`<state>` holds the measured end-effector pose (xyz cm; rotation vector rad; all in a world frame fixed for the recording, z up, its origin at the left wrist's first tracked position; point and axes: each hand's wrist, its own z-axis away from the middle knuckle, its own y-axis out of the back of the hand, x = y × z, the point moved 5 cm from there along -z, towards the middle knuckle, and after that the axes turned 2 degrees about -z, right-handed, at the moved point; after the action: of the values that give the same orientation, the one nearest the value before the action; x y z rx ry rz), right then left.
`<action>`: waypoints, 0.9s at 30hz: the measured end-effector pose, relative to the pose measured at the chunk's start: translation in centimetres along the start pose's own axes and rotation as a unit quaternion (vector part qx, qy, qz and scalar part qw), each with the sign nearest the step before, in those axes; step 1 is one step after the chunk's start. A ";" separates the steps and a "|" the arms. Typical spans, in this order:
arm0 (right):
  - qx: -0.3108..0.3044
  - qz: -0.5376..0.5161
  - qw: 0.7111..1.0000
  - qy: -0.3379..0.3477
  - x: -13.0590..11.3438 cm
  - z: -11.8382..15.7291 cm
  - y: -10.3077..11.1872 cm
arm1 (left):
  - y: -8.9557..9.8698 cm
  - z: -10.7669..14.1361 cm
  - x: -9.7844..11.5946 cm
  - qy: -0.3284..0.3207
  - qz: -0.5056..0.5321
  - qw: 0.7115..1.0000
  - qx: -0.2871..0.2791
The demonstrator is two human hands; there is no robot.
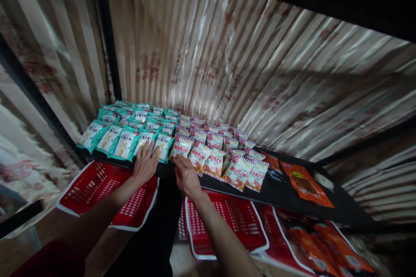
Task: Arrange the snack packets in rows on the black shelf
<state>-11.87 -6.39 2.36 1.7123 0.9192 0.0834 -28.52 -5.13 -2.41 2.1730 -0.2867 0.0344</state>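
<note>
My left hand (146,165) lies open, fingers spread on the teal packets (126,143), seemingly to steady them without gripping. My right hand (187,177) curls at the front of the red-and-white packets (199,156) on the black shelf (279,192); I can't tell if it pinches 1.

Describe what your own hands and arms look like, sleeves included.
My left hand and right hand are ordinary five-fingered human hands, with no gloves and no watch or bracelet to be seen. The forearms are uncovered. A dark red sleeve shows on the left arm; none shows on the right within the picture. Rings and nails are too blurred to judge.
</note>
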 end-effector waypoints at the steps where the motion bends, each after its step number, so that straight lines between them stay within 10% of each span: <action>1: 0.000 0.003 1.000 -0.012 0.6 0.2 0.0 | -0.2 -0.1 0.2 -0.003 -0.001 1.000 -0.002; 13: -0.039 0.019 0.998 -0.038 3.8 0.4 -0.3 | -0.3 -0.4 5.3 -0.070 0.039 0.997 -0.004; 27: 0.055 0.017 0.993 -0.102 7.9 3.4 2.3 | -3.0 -0.2 11.3 -0.085 0.052 0.993 -0.061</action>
<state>-3.56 -4.45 -0.01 1.8008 0.7551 -0.1210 -16.89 -5.47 -3.28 2.0412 -0.4869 -0.1083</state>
